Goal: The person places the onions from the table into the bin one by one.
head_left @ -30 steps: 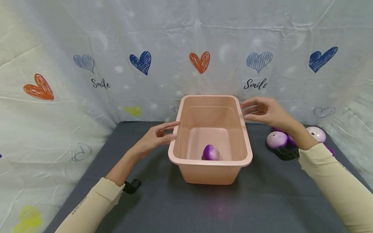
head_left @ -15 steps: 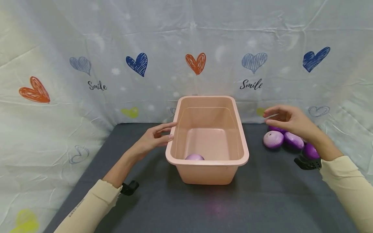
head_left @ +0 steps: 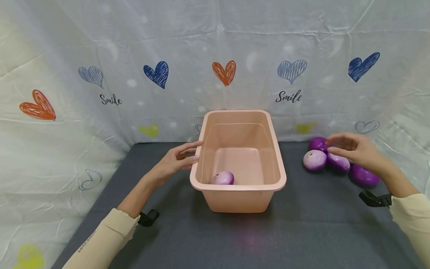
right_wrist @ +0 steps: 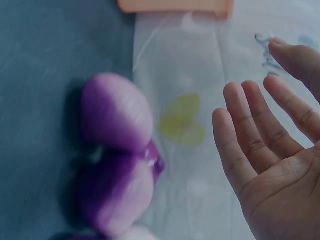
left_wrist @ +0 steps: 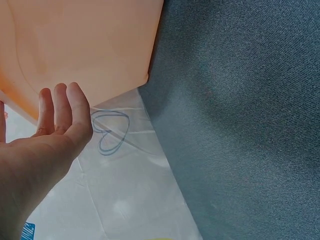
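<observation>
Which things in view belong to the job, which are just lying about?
Likely the job:
peach rectangular plastic tub
glossy purple-white onion-like globe inside it
similar globes at right
left hand, right hand

Likely just surroundings:
dark grey fabric tabletop
white heart-print curtain
black wrist straps

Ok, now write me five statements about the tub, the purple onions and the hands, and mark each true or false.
1. One purple onion lies in the peach-coloured tub. True.
2. The tub is upside down. False: it stands upright, its opening facing up.
3. The right hand holds nothing. True.
4. The other onions lie left of the tub. False: those onions lie to its right on the dark table.
5. The left hand is at the tub's left side. True.
</observation>
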`<action>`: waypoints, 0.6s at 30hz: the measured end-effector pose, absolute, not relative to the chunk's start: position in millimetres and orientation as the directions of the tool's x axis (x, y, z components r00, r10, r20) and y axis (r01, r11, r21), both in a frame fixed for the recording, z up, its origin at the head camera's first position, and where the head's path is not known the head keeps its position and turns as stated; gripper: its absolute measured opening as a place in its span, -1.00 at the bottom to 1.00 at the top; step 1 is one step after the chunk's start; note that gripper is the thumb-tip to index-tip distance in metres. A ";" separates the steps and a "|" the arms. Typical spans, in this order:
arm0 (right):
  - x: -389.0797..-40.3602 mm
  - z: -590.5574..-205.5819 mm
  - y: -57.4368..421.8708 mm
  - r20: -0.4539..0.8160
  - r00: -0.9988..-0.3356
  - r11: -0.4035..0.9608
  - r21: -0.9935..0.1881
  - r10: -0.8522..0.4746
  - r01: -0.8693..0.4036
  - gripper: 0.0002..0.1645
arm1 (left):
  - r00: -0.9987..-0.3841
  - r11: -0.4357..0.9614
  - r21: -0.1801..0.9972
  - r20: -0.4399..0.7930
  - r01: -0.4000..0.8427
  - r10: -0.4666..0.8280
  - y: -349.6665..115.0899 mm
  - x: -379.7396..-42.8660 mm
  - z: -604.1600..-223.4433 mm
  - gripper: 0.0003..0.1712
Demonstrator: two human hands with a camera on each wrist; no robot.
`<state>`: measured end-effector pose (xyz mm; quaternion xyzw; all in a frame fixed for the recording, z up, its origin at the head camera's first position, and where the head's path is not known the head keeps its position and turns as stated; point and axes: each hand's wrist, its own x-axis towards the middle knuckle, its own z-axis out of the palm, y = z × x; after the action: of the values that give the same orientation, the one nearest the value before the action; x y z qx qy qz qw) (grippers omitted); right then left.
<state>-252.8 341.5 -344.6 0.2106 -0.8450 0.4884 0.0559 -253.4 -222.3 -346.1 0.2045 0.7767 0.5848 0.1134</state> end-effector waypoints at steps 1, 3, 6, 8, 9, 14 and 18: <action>-251.0 -345.8 345.8 0.293 -0.910 0.448 -0.799 -0.292 -0.401 -0.63 | -0.890 0.230 0.955 0.064 0.186 0.452 -222.2 -253.4 -346.0 -0.35; -246.8 -348.0 355.2 0.274 -0.924 0.485 -0.791 -0.266 -0.374 -0.62 | -0.888 0.226 0.956 0.067 0.188 0.455 -222.4 -253.5 -346.2 -0.34; -240.6 -351.9 368.9 0.236 -0.946 0.527 -0.787 -0.223 -0.321 -0.61 | -0.884 0.217 0.958 0.070 0.189 0.461 -222.5 -253.2 -346.2 -0.34; -237.7 -354.9 377.8 0.221 -0.953 0.544 -0.784 -0.207 -0.299 -0.61 | -0.881 0.208 0.960 0.074 0.190 0.467 -223.3 -253.2 -346.5 -0.33; -237.0 -356.6 382.1 0.221 -0.954 0.548 -0.782 -0.204 -0.298 -0.62 | -0.883 0.205 0.960 0.074 0.188 0.464 -223.6 -253.4 -346.8 -0.33; -232.3 -366.9 398.5 0.266 -0.950 0.541 -0.781 -0.164 -0.312 -0.65 | -0.888 0.209 0.961 0.067 0.180 0.456 -224.0 -252.9 -346.9 -0.34; -225.7 -377.4 410.8 0.286 -0.949 0.574 -0.758 -0.135 -0.310 -0.62 | -0.887 0.217 0.960 0.060 0.177 0.457 -222.9 -253.3 -346.6 -0.33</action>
<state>-225.7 410.8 -377.4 0.1261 -0.8817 0.4437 0.0986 -253.3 -222.9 -346.6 0.2057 0.7708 0.5911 0.1185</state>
